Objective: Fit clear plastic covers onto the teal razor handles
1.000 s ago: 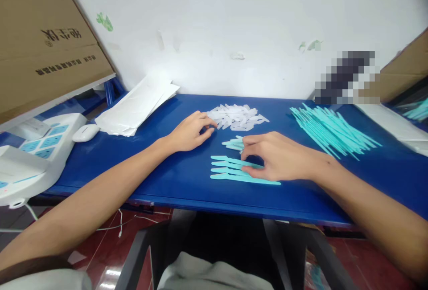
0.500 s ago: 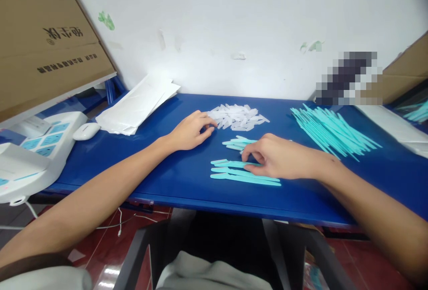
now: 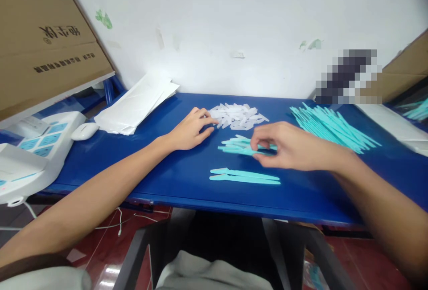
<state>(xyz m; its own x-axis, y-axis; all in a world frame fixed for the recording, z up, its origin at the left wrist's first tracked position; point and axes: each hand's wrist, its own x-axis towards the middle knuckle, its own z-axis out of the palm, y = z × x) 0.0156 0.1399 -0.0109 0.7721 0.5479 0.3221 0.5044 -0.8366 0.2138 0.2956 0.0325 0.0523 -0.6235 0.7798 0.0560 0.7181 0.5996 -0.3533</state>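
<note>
The right hand hangs over a small cluster of teal sticks, thumb and fingertips drawn close about their right-hand part; whether it grips one or has let go, the view cannot tell. The cluster's sticks point mostly left to right, reaching out leftward past the fingertips. Nearer the person on the blue tabletop, a separate pair of teal sticks lies side by side, long axes roughly along the near edge; the right hand is the nearer one to it. The left hand holds nothing visible, its fingers loosely bent at the left edge of the translucent pieces. A larger teal pile lies beyond the right wrist.
</note>
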